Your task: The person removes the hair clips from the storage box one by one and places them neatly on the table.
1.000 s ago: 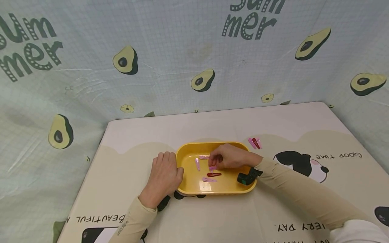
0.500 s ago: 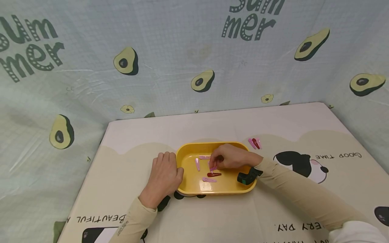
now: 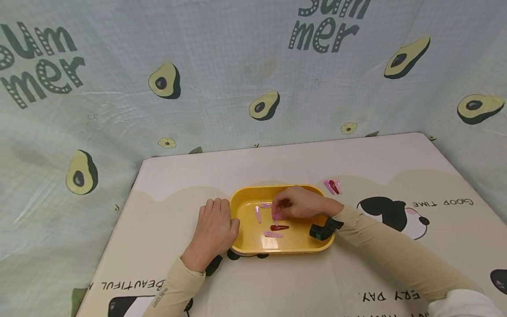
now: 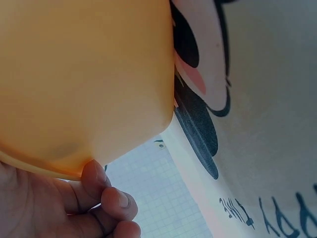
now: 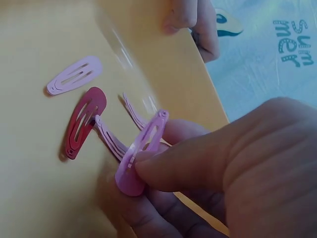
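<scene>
Right hand (image 3: 297, 203) pinching a pink clip (image 5: 129, 174) over the middle of the yellow tray (image 3: 301, 242), left hand (image 3: 215, 224) at the tray's left edge.
Done well, this wants a light pinch on the clip's flat faces, clear of the red clip (image 3: 279, 227) lying towards the tray's near edge, with the tray held from sliding on the tabletop (image 3: 277, 286). The right grip is nearly closed, thumb and fingers on the clip; the left one curls round the rim. The right forearm crosses the tray's right edge, fingers angled down; the left hand lies back upward.
</scene>
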{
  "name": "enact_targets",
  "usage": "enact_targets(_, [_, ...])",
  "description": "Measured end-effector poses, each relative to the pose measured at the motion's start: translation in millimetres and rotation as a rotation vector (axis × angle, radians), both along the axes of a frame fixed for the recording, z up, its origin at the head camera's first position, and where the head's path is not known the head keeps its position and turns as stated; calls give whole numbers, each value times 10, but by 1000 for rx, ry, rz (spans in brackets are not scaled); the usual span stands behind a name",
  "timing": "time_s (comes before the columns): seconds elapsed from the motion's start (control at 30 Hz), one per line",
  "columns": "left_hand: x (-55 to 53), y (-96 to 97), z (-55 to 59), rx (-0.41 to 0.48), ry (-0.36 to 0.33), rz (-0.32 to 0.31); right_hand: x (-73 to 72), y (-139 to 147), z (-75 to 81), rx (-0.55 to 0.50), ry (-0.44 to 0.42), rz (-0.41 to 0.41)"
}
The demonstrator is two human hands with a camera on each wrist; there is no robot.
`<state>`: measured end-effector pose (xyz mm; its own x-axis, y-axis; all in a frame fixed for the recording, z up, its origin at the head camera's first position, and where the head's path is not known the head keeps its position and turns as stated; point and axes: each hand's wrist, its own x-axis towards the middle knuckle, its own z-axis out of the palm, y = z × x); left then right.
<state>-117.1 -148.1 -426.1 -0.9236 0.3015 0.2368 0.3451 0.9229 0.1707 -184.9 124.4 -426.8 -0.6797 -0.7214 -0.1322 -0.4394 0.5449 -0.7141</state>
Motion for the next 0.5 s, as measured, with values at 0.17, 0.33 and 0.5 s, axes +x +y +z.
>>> enact_targets(0.17, [2,3,0,-1,-6,2,-1,-4,-2,-7,-35,-19])
enact_targets(0.33, [-1,5,0,-1,-27,9,13,-9,36,-64,-91,-31])
enact_targets(0.5, [-7,5,-1,-5,-36,12,24,-9,66,-106,-158,-42])
